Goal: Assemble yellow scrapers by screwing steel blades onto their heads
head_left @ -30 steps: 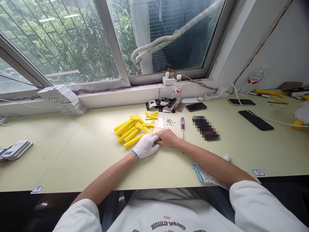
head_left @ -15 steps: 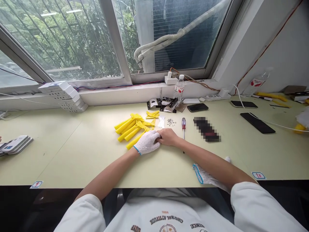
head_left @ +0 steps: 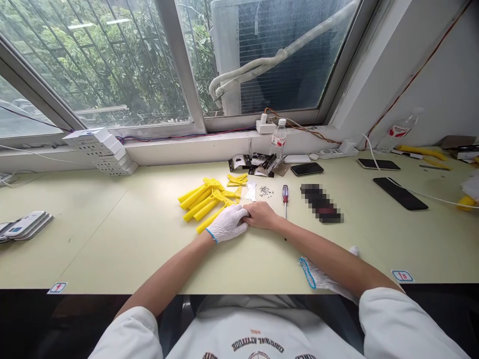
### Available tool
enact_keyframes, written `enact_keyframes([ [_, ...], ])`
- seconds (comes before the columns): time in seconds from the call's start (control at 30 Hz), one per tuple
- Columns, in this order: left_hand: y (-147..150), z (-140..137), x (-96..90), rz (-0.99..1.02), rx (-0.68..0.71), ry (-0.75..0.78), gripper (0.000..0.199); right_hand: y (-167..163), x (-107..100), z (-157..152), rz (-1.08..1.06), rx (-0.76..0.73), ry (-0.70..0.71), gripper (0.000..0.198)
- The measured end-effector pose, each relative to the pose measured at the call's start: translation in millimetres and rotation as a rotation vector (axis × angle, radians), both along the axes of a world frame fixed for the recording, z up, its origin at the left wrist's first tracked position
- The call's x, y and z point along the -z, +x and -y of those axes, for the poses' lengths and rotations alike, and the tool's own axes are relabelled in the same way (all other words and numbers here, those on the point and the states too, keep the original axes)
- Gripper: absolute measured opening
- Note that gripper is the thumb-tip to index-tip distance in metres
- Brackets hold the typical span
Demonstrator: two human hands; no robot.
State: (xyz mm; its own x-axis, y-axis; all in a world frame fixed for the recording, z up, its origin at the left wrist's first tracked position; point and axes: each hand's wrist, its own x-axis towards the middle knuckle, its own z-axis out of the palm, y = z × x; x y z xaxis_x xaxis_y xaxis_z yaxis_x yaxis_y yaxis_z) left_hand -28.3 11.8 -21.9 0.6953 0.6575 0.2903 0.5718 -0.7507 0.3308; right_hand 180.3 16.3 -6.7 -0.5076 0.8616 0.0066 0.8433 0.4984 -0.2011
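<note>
My left hand (head_left: 228, 223), in a white knit glove with a blue cuff, rests on the table with its fingers curled in. My bare right hand (head_left: 260, 215) is closed and meets it at the fingertips. Anything inside either hand is hidden. Just behind the glove lie yellow plastic handle-shaped parts (head_left: 202, 202). Beyond my hands are smaller yellow pieces (head_left: 237, 179), white flat pieces (head_left: 251, 191) and a scatter of small screws (head_left: 265, 191). A screwdriver (head_left: 285, 193) with a red and clear handle lies right of them, its shaft partly behind my right forearm.
A second glove (head_left: 318, 275) lies under my right forearm. Black packets (head_left: 258, 163), a water bottle (head_left: 278, 137) and a phone (head_left: 307, 168) line the back. A pixelated dark item (head_left: 322, 203) and another phone (head_left: 399, 193) lie right. White boxes (head_left: 108, 152) stand back left.
My hands stay together in the same spot on the table. The whole view has shifted very slightly; nothing has been picked up or let go.
</note>
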Motion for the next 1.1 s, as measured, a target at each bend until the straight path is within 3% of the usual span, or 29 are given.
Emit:
enact_keyframes([
  [0.33, 2, 4, -11.9, -0.012, 0.012, 0.012, 0.01, 0, 2, 0, -0.003, 0.004, 0.008, 0.027],
  [0.6, 1, 6, -7.0, -0.058, -0.012, 0.069, 0.019, -1, 4, -1, -0.008, -0.001, 0.032, 0.026],
  [0.67, -2, 7, -10.1, -0.102, -0.081, 0.123, 0.026, -1, 4, 0, -0.01, 0.004, 0.038, 0.028],
  [0.87, -11, 7, -25.6, -0.321, -0.536, 0.156, 0.028, -1, 4, 0, -0.041, 0.012, 0.044, 0.03],
  [1.1, -13, 14, -25.2, -0.335, -0.511, 0.028, 0.028, 0, 4, 4, -0.108, 0.047, 0.046, 0.017],
])
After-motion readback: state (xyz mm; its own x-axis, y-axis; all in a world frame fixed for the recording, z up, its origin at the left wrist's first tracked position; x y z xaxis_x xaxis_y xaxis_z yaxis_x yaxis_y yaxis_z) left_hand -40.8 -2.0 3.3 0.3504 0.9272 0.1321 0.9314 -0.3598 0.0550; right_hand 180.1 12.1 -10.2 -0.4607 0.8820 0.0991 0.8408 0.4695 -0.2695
